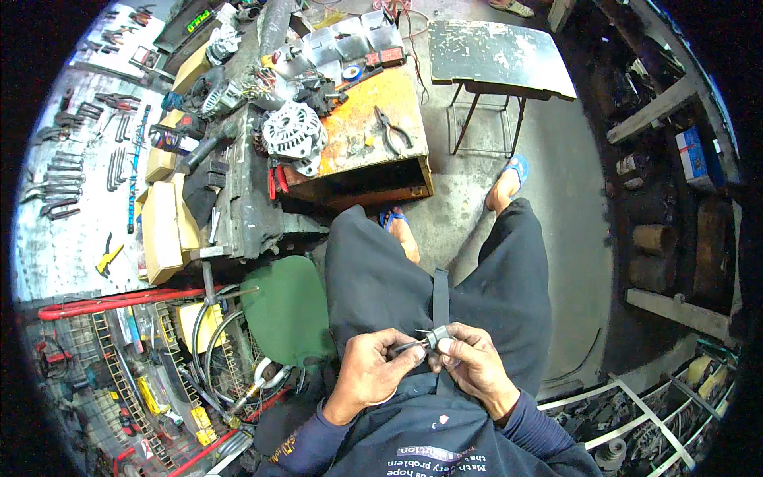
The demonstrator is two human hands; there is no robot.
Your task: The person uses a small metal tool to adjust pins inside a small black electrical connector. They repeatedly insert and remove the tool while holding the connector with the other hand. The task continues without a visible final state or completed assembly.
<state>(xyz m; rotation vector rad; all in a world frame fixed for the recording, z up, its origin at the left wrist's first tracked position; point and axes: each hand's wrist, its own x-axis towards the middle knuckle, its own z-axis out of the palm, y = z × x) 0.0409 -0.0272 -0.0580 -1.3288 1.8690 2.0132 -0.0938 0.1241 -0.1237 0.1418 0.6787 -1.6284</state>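
Above my lap, my right hand pinches a small grey part between thumb and fingers. Beside it, my left hand is closed on a thin dark strip, its tip close to the grey part; whether they touch I cannot tell. A short thin metal pin sticks out of the grey part toward the left. Beneath both hands runs a dark strap over my dark clothing. Ahead, pliers with dark handles lie on an orange-topped wooden box, beside a silver alternator.
Red-handled pliers hang near the box. Left of me are a green seat, a white tool board and a cardboard box. A small metal-topped table stands ahead. Shelving lines the right side.
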